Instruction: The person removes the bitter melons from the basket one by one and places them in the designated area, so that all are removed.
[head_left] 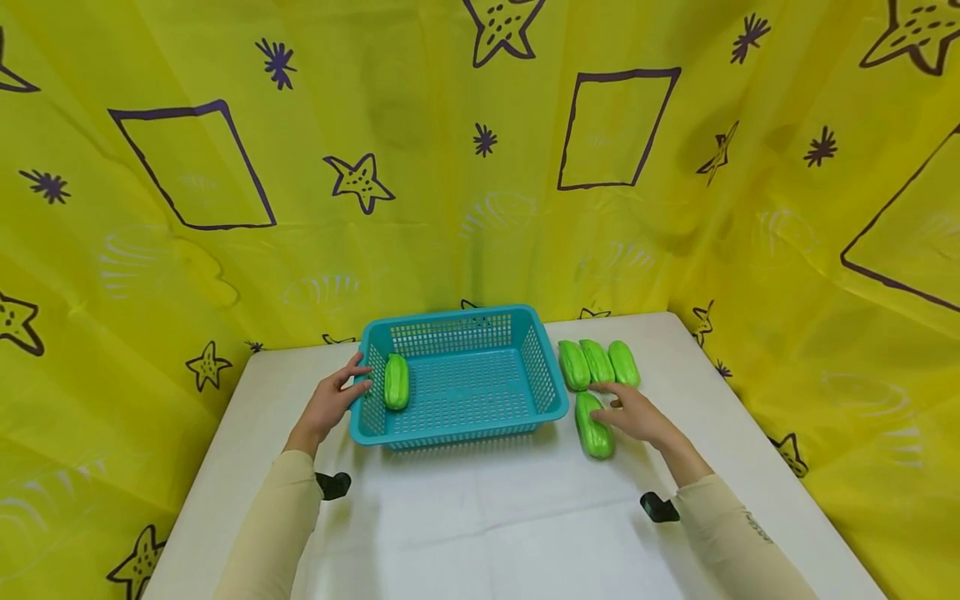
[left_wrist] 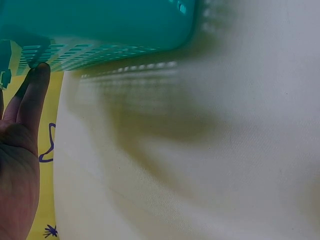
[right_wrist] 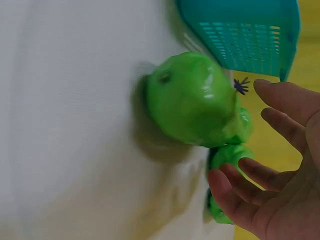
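Two pale sleeves point(head_left: 273, 517) are cut off by the bottom edge of the head view. The right hand point(head_left: 637, 417) hovers with its fingers spread over the right side of the nearest green vegetable point(head_left: 596, 435) on the white table point(head_left: 487, 508) — whether any fingertip touches it, I cannot tell. The left hand point(head_left: 328, 404) has its fingers straight and apart at the basket point(head_left: 450, 316)'s left side; its own wrist view crops it, and how firmly it holds is unclear. Another vegetable point(head_left: 396, 383) lies inside, along the left wall. Three more vegetables point(head_left: 597, 363) lie beyond the right hand — partly covered in its wrist view — before a yellow curtain point(head_left: 420, 250).
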